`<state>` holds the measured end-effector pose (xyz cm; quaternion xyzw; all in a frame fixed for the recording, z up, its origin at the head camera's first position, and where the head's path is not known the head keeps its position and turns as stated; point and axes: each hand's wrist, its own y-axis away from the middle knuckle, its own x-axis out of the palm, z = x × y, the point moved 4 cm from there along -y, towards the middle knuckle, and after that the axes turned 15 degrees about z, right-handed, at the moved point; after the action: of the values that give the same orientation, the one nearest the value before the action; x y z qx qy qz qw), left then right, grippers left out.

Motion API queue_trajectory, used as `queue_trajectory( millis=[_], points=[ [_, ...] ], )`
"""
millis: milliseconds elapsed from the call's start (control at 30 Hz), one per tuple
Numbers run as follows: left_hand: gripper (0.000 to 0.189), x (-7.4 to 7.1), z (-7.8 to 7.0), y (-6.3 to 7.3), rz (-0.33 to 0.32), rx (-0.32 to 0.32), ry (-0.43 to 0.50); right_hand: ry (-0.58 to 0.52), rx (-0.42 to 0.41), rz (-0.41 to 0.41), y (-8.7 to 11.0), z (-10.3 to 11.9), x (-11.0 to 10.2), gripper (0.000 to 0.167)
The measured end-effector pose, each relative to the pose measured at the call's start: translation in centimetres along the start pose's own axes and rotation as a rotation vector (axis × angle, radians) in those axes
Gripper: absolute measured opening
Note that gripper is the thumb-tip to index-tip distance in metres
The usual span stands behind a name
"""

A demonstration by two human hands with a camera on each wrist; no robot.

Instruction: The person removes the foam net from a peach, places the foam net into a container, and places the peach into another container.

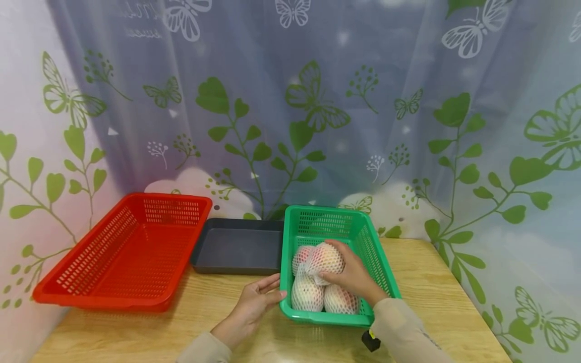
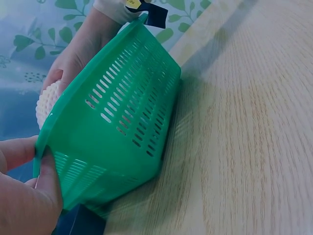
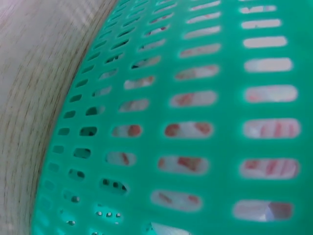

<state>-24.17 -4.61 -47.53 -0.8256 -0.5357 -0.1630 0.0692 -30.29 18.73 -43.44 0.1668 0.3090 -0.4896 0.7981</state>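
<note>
Beige sleeves (image 1: 408, 333) slope inward; the left hand (image 1: 250, 307) pinches a green basket's rim (image 1: 327, 318), the right hand (image 1: 356, 276) grips a round, white-netted, rosy-yellow fruit (image 1: 328, 258).

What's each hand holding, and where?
Left hand: green basket, pinched by its left rim. Right hand: a net-wrapped fruit, gripped round its right side.

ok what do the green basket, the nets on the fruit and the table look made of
Green basket: likely moulded plastic, smooth with a slight gloss; rows of even slots run through its walls.
Nets: probably soft foam, white and matte, judging by the thick open mesh hugging each round shape.
Table: wood or wood-look laminate, pale with visible grain; I can't tell which.
</note>
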Motion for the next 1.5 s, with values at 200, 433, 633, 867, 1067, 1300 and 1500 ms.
queue_trajectory(
  millis=[200,433,633,867,1067,1300,1500],
  points=[
    [0.059,-0.1,-0.3,0.1,0.017,-0.012,-0.027,-0.034,0.02,-0.021,0.3,0.3,-0.2,0.08],
    [0.058,-0.8,-1.1,0.6,0.073,-0.035,-0.155,-0.065,0.011,-0.033,0.5,2.2,-0.8,0.079],
    [0.059,-1.7,-2.3,0.8,0.115,-0.022,-0.234,-0.08,-0.038,-0.045,0.1,3.3,-1.1,0.079],
    [0.059,-2.8,-4.1,1.7,0.139,0.018,-0.255,-0.144,-0.084,-0.032,-0.2,5.1,0.0,0.079],
    [0.06,-4.2,-4.9,2.8,0.123,0.054,-0.261,-0.221,-0.11,-0.026,-0.7,6.6,1.9,0.078],
    [0.06,-5.6,-5.4,3.7,0.05,0.066,-0.218,-0.205,-0.151,-0.016,-1.3,8.5,4.2,0.078],
    [0.057,-6.3,-5.7,4.7,-0.015,0.071,-0.238,-0.17,-0.185,-0.008,-2.0,10.3,6.5,0.076]
  ],
)
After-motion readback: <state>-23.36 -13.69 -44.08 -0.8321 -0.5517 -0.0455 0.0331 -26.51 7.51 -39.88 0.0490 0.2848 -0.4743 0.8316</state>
